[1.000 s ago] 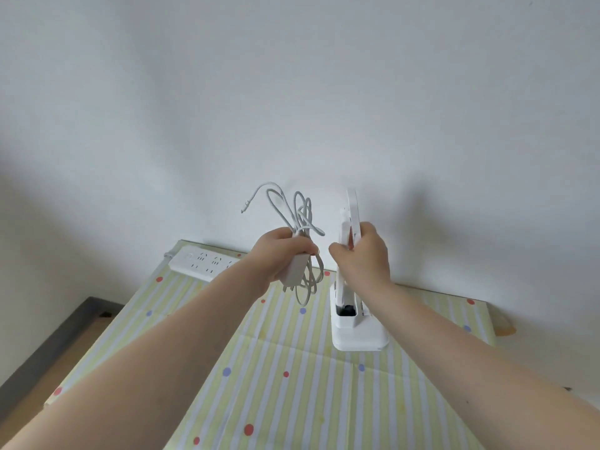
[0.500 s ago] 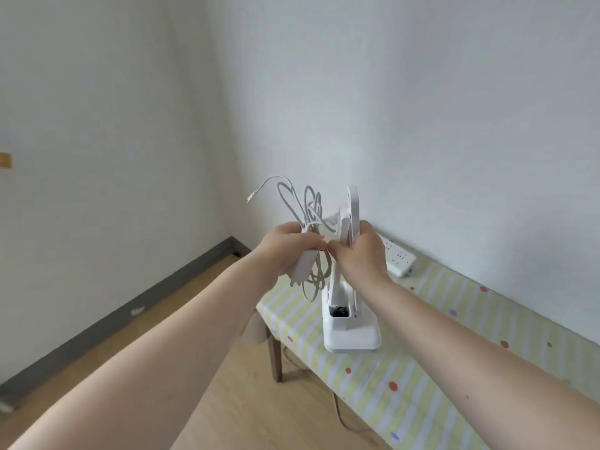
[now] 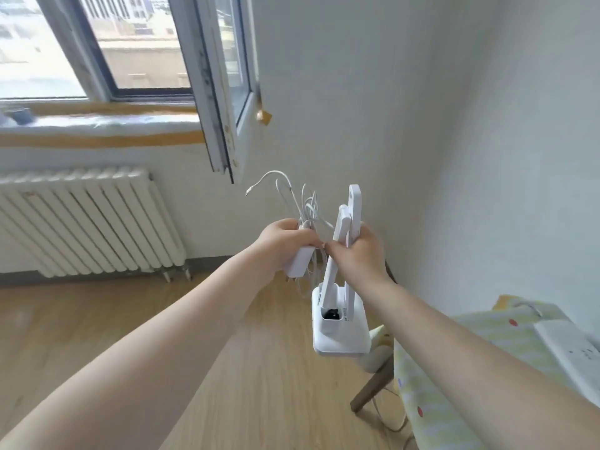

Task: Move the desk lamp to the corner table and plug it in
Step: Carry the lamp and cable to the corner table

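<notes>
Lamp in transit, off any surface. Right hand [image 3: 355, 254] wraps the folded arm of the desk lamp [image 3: 341, 284], fingers curled round the two white bars where they lie together. Grip sits high on the stem, so the heavy square base [image 3: 339, 332] hangs below and the lamp rides near upright, tilted a little. Likely reason: holding both bars at once keeps the hinged head from swinging open mid-carry.

Left hand [image 3: 284, 243] is closed round the white power adapter [image 3: 298, 263] and the bundled cable [image 3: 305, 209]. Loops stick up above the fist; the small plug end [image 3: 248, 192] juts free to the left. Some slack dangles below the adapter. Gathering the cord this way keeps it off the floor and clear of the feet, and leaves the adapter ready for plugging.

Hands nearly touch at the fingertips, carried together in front of the body, over bare wooden floor [image 3: 162, 319].

Surroundings: counter [image 3: 461, 368] with a striped, dotted cloth at lower right, a white power strip [image 3: 571, 349] lying on it. Lamp base hangs just left of that counter's corner, not above it. Radiator [image 3: 84, 222] under the window [image 3: 130, 53] at left.

Judgement: carrying step under way; the destination corner table is not identifiable in view. Setting down and plugging in remain. Watch the dangling slack for snags.
</notes>
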